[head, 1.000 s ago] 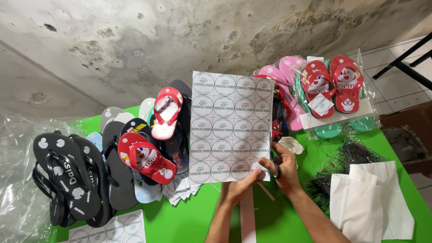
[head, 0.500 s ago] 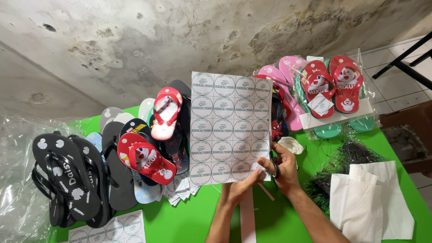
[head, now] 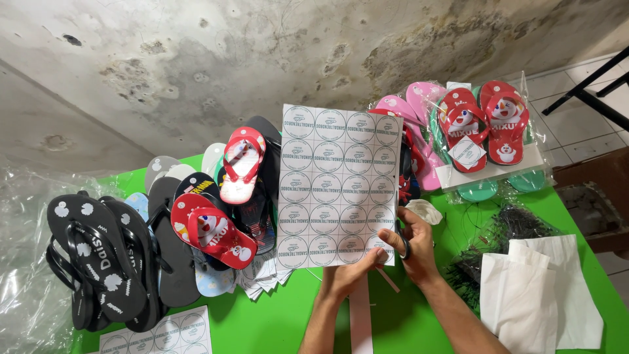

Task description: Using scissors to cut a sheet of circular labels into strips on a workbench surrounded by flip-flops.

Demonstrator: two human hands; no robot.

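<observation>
Fingers of the left hand are pinching the bottom edge of the sheet and holding it upright over the green table. Right hand is gripping scissors at the lower right corner of the sheet, with its fingers curled through the handles; the blades are hidden. Beside the sheet, red sandals are lying on black sandals. White bags are resting near the right hand.
</observation>
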